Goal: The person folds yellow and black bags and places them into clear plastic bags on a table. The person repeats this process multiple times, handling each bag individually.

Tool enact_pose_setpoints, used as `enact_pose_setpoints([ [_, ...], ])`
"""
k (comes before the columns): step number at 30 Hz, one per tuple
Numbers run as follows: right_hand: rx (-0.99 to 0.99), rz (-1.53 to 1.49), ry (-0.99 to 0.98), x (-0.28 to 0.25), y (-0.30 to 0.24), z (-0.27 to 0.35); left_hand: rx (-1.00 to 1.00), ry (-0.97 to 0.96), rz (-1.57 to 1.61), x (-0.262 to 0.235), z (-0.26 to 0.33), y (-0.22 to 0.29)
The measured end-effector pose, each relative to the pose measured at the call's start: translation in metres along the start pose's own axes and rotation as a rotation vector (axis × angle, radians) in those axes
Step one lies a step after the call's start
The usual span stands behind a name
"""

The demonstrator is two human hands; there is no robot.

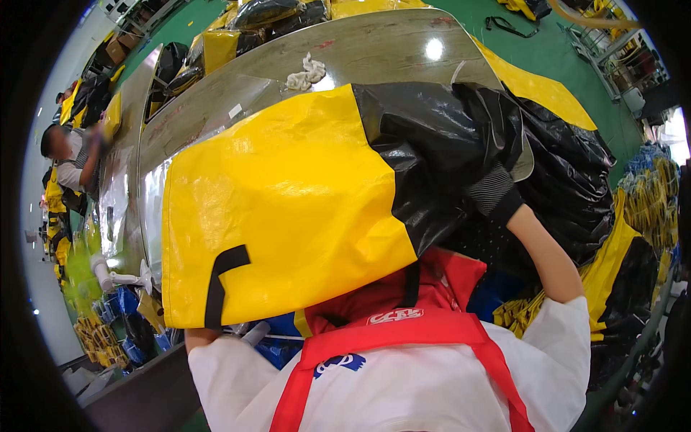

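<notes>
A large yellow and black bag-like piece of coated sheet (281, 187) lies across the table in front of me, its yellow part to the left and its crumpled black part to the right. A black strap (216, 288) hangs in a bend near its lower left corner. My right hand (493, 193), in a grey-striped glove with a dark cuff, rests at the black part among its folds. Its fingers blend into the dark material. Beneath the lower left edge of the yellow part my left forearm disappears, and the sheet hides that hand.
The glossy wood-patterned table (389, 50) carries a crumpled white cloth (306, 73). More black sheet (568, 173) drapes off its right side. Stacked yellow and black pieces (237, 36) sit beyond the far edge. At the far left a person (72, 155) works at another table.
</notes>
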State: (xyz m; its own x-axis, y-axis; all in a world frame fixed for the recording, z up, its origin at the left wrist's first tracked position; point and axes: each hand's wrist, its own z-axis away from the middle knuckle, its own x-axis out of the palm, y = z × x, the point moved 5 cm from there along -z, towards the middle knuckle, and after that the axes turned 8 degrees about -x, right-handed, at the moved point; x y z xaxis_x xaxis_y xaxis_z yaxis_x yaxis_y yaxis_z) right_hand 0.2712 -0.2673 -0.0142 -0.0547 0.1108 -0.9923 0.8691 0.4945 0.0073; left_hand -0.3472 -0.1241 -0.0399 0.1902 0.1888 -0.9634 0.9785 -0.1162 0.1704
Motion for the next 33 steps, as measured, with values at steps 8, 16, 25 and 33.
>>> enact_pose_setpoints([
  [8,0.130,-0.078,-0.202,0.025,-0.001,0.001,0.233,-0.027,0.364,-0.065,-0.029,0.109],
  [16,0.012,-0.050,0.016,-0.107,-0.014,-0.065,0.561,-0.363,-0.048,0.060,0.040,0.299],
  [25,0.242,0.040,0.116,0.015,0.036,-0.029,0.247,-0.278,-0.410,0.040,0.069,0.108],
  [33,0.064,-0.095,0.238,-0.003,-0.085,0.026,0.990,-0.132,0.188,-0.025,-0.020,0.356],
])
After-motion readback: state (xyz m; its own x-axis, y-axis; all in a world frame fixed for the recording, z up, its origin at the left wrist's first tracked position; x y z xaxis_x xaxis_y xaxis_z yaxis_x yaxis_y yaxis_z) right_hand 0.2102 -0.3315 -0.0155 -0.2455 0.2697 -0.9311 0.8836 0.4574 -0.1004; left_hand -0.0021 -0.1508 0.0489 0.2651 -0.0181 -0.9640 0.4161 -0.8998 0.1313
